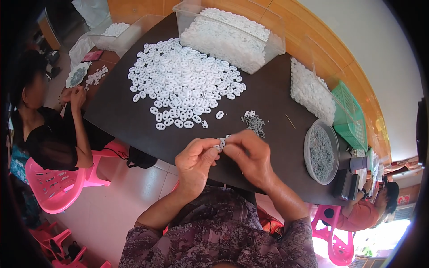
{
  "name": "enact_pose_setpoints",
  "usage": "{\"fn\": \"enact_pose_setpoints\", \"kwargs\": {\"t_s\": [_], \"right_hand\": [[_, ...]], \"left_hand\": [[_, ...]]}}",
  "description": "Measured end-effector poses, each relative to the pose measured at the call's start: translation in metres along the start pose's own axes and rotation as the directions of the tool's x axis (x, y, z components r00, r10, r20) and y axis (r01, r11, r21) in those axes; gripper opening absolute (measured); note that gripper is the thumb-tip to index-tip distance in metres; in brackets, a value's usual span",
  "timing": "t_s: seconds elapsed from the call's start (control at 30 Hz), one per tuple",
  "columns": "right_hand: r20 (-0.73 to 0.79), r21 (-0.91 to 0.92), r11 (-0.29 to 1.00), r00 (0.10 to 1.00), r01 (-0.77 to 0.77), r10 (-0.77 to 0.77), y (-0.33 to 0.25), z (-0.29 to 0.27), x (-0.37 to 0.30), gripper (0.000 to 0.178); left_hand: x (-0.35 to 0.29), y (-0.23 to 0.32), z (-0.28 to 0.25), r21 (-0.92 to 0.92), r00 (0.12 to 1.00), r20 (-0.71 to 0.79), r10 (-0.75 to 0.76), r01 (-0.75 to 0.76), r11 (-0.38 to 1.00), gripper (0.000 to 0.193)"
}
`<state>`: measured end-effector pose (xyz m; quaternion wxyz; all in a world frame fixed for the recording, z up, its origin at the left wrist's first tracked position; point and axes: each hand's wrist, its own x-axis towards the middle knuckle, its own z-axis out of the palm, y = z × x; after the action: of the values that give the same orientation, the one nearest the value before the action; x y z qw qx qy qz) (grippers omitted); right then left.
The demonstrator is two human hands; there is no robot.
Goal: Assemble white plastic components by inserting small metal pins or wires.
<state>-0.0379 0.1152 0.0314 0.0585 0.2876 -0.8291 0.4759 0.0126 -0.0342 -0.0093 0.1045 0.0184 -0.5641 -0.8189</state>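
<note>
At the near edge of the dark table, my left hand pinches a small white plastic piece with holes between thumb and fingers. My right hand meets it from the other side, its thumb and fingertips closed at the piece; what they grip is hidden. Just beyond lies a little heap of grey pins with a couple of white pieces beside it. A large pile of white oval two-holed pieces spreads over the table further off to the left.
Clear bins of white pieces line the far side. At right stand a round tub of grey pins, a green basket and a dark box. One person sits at left, another at right.
</note>
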Motion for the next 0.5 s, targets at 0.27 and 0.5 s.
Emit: {"fn": "enact_pose_setpoints", "kwargs": {"t_s": [0.27,0.5], "right_hand": [[-0.012,-0.542,0.83,0.987,0.13,-0.162,0.047,0.018,0.053,0.024],[0.032,-0.503,0.84,0.975,0.205,-0.219,0.055,0.022,0.053,0.019]], "left_hand": [[0.002,-0.003,-0.014,-0.078,0.999,-0.039,-0.013,0.01,0.997,0.017],[0.003,-0.004,-0.014,-0.054,0.998,-0.058,-0.01,0.007,0.999,0.017]]}}
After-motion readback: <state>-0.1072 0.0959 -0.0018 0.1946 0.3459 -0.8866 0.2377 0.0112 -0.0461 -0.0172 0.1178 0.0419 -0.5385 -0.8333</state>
